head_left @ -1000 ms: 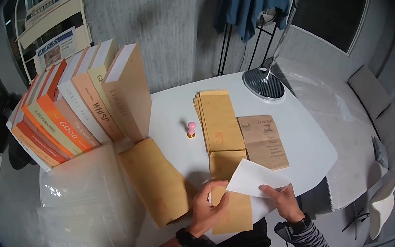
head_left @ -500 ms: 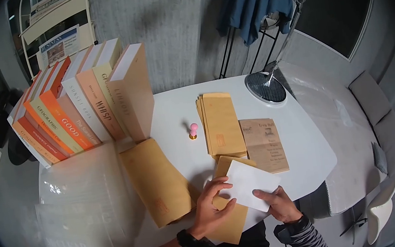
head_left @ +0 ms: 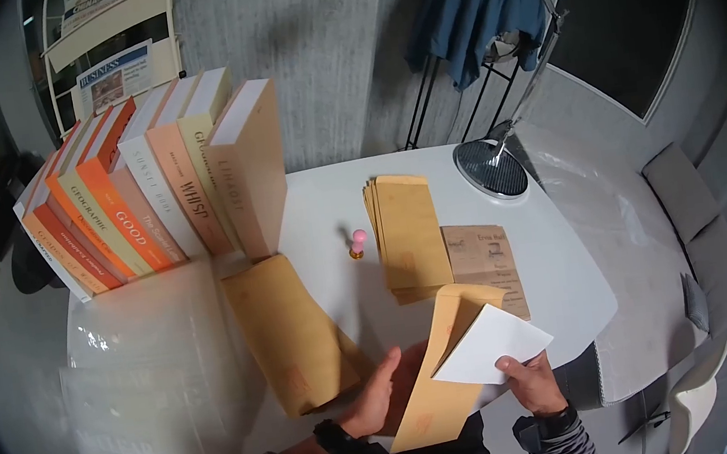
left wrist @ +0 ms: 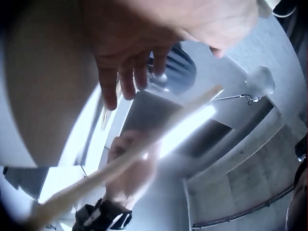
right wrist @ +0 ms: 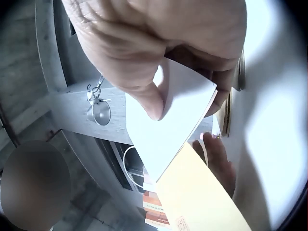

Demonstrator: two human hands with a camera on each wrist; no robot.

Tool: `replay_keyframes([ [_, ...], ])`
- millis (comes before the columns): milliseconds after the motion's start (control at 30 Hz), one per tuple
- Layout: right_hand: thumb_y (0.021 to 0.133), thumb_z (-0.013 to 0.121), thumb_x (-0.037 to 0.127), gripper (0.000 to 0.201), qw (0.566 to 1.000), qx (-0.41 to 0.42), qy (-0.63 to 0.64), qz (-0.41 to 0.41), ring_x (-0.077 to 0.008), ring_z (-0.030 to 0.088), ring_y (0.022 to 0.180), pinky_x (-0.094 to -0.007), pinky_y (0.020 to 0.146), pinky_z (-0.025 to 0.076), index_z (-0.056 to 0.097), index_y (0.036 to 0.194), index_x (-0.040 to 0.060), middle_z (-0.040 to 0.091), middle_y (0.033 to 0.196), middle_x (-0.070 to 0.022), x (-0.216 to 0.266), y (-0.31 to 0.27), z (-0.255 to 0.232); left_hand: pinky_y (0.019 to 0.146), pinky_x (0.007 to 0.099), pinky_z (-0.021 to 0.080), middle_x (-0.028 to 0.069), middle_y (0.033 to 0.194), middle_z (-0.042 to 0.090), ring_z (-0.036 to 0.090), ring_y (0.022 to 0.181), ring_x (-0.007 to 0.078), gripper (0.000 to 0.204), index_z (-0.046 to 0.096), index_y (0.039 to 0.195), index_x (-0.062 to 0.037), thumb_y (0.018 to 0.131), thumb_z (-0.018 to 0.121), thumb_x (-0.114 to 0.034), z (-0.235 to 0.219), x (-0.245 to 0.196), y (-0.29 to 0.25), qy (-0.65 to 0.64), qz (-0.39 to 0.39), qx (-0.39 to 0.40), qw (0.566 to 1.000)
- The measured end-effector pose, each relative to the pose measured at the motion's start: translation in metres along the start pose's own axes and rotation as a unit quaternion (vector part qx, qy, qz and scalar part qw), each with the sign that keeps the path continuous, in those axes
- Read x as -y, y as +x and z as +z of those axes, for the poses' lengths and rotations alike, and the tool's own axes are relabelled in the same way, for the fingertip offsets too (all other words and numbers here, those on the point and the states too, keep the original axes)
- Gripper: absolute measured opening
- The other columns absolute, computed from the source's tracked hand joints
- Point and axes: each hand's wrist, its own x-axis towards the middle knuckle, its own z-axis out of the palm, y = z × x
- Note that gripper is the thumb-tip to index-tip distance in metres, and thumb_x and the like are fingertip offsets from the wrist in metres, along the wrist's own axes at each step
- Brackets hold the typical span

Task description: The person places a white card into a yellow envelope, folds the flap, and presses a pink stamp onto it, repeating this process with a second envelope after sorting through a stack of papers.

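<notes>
In the head view my right hand (head_left: 532, 383) pinches a folded white sheet (head_left: 493, 344), thumb on top and fingers beneath. The sheet overlaps a tan envelope (head_left: 439, 399) that stands tilted over the table's front edge, its flap end pointing away from me. My left hand (head_left: 372, 407) is at the envelope's left side with the thumb raised, its fingers partly hidden behind the paper. Straight, spread fingers of the left hand (left wrist: 134, 72) show in the left wrist view, apart from the edge-on envelope (left wrist: 130, 156). In the right wrist view the white sheet (right wrist: 163, 125) lies against the envelope (right wrist: 197, 192).
A stack of tan envelopes (head_left: 409, 230) lies mid-table beside a printed brown paper (head_left: 485, 257). A pink-handled stamp (head_left: 358, 243) stands left of them. Another large tan envelope (head_left: 286, 336) lies near a row of books (head_left: 141, 191). A lamp base (head_left: 492, 168) is at the back right.
The tan envelope has come up off the table and tilted, its far end swinging right beneath the white sheet. My left hand has moved from the sheet's edge down to the envelope's left side.
</notes>
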Motion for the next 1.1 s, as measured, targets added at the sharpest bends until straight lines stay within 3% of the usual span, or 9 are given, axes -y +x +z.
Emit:
replay_keyframes([
  [167,0.09,0.068,0.002,0.053,0.999,0.021,0.039,0.024,-0.0169,0.054,0.12,-0.0341,0.103,0.043,0.046,0.138,0.0012,0.059,0.129,-0.0072,-0.008,0.005,0.003,0.106,0.0341,0.041,0.0097,0.138,0.053,0.052,0.124,0.018,0.061,0.04,0.145,-0.0026,0.107,0.027,-0.049,0.017,0.001,-0.017,0.186,-0.08,-0.058,0.978],
  [267,0.091,0.067,0.003,0.053,0.997,0.01,0.064,0.052,-0.0171,0.053,0.121,-0.0348,0.104,0.043,0.045,0.139,0.0028,0.058,0.129,-0.0066,-0.007,0.011,0.001,0.103,0.0342,0.045,0.0109,0.137,0.054,0.055,0.121,0.0188,0.061,0.041,0.144,-0.0016,0.107,0.03,-0.049,-0.027,0.037,0.003,0.127,-0.002,0.089,0.988],
  [367,0.091,0.066,0.004,0.052,0.996,-0.001,0.07,0.063,-0.0171,0.054,0.121,-0.0355,0.103,0.044,0.044,0.139,0.0034,0.058,0.128,-0.0067,-0.006,0.013,0.004,0.103,0.0352,0.045,0.0124,0.136,0.055,0.056,0.119,0.0195,0.062,0.041,0.143,-0.0006,0.106,0.031,-0.05,-0.014,0.023,-0.002,0.194,0.053,0.113,0.973],
  [433,0.092,0.066,0.005,0.051,0.993,-0.002,0.079,0.091,-0.0173,0.056,0.118,-0.035,0.099,0.048,0.046,0.138,0.003,0.06,0.126,-0.0071,-0.005,0.011,0.004,0.104,0.0358,0.045,0.0136,0.137,0.055,0.056,0.12,0.0206,0.063,0.04,0.144,-0.0003,0.106,0.033,-0.05,-0.022,0.026,-0.005,0.167,0.042,0.106,0.979],
  [533,0.093,0.066,0.007,0.048,0.972,0.096,0.015,0.213,-0.0172,0.06,0.11,-0.0325,0.088,0.054,0.048,0.136,0.0017,0.063,0.12,-0.0081,0.003,0.01,0.004,0.105,0.0371,0.044,0.0149,0.138,0.055,0.057,0.122,0.023,0.065,0.037,0.145,-0.0004,0.105,0.036,-0.051,0.012,-0.002,-0.014,0.213,0.081,0.148,0.962],
  [633,0.093,0.066,0.007,0.045,0.973,0.111,-0.003,0.203,-0.0169,0.062,0.104,-0.0295,0.079,0.056,0.05,0.134,0.0004,0.065,0.115,-0.009,-0.002,0.012,0.01,0.106,0.0384,0.044,0.016,0.141,0.052,0.058,0.123,0.0258,0.071,0.033,0.147,-0.0011,0.102,0.04,-0.055,0.02,-0.012,-0.015,0.258,0.048,0.153,0.953],
  [833,0.093,0.066,0.005,0.044,0.982,0.067,0.022,0.177,-0.0174,0.06,0.107,-0.033,0.087,0.052,0.051,0.134,0.0001,0.064,0.118,-0.0092,-0.008,0.014,0.01,0.107,0.0423,0.044,0.0182,0.142,0.05,0.056,0.125,0.0301,0.092,0.031,0.149,-0.0037,0.088,0.056,-0.069,0.017,-0.012,-0.016,0.218,0.069,0.133,0.964],
  [933,0.091,0.068,0.005,0.046,0.986,0.065,0.028,0.15,-0.0179,0.06,0.109,-0.0337,0.092,0.049,0.051,0.134,0.0005,0.064,0.119,-0.0097,-0.004,0.013,0.009,0.106,0.0445,0.044,0.018,0.14,0.051,0.054,0.127,0.0298,0.099,0.032,0.148,-0.0053,0.082,0.063,-0.071,0.016,-0.014,-0.015,0.139,0.031,0.153,0.978],
  [1100,0.089,0.067,0.004,0.048,0.999,0.02,-0.008,0.039,-0.0195,0.063,0.104,-0.0344,0.081,0.056,0.05,0.134,-0.0011,0.065,0.115,-0.0117,0.016,0.018,-0.001,0.106,0.0464,0.044,0.0179,0.139,0.05,0.053,0.125,0.0288,0.096,0.033,0.148,-0.007,0.081,0.068,-0.066,-0.007,0.005,0.0,0.047,-0.004,0.21,0.977],
])
